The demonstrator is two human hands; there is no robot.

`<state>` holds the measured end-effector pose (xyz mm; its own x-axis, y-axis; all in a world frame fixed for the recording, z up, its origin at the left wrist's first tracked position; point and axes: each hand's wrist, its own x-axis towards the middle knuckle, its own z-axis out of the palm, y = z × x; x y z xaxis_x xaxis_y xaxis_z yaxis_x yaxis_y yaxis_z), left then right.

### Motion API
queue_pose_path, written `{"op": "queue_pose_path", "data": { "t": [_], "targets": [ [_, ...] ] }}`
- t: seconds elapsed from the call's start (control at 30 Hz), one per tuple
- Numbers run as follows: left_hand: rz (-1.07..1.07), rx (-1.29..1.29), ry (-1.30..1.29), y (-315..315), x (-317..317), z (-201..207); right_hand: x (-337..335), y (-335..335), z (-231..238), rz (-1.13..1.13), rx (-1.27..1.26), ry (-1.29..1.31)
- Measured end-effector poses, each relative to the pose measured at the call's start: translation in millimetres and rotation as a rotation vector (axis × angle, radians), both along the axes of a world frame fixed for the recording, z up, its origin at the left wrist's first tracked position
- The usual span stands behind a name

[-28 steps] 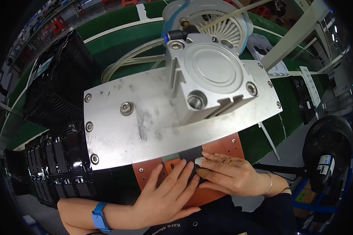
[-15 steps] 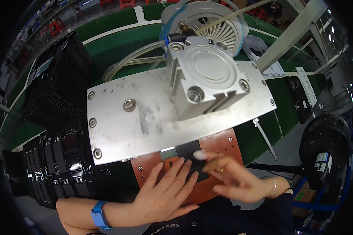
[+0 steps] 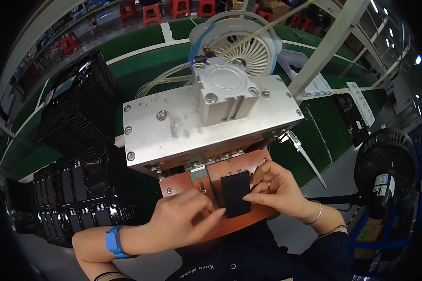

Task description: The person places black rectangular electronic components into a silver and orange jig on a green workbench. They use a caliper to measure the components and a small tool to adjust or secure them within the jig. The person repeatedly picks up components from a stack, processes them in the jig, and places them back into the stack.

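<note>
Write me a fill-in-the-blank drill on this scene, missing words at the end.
The right hand pinches a flat rectangular piece whose colour is ____. On the wrist of the left hand is a band coloured ____. The black fan stands toward the picture's ____ edge.
Missing words: black; blue; right.

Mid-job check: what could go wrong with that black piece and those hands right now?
The black piece might slip or skew: the right hand is only at its right edge, and whether the left hand touches its lower left corner is unclear. Either hand could be pinched if the metal fixture moves, as both are close in front of it.
</note>
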<state>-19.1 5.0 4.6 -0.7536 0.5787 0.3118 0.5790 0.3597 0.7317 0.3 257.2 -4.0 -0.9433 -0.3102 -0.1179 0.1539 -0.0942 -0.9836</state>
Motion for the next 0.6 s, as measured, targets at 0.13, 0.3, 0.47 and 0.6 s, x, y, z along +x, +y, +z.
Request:
{"op": "queue_pose_path", "data": {
  "t": [0.13, 0.3, 0.47, 0.6],
  "targets": [
    [0.010, 0.058, -0.575, 7.8, -2.0, 16.6, 7.9, -11.5, 6.5, -0.023, -0.057, 0.023],
    [0.147, 0.320, -0.810, -3.8, 9.7, 13.2, 8.3, -22.1, 6.8, -0.117, -0.047, 0.352],
    [0.002, 0.232, -1.357, -5.3, 7.0, 7.9, 6.7, -15.3, 8.2, -0.029, 0.473, 1.393],
    [-0.076, 0.425, -1.299, 6.0, 7.8, 5.8, 6.5, 7.7, 5.0, -0.090, 0.571, 1.219]
  ]
}}
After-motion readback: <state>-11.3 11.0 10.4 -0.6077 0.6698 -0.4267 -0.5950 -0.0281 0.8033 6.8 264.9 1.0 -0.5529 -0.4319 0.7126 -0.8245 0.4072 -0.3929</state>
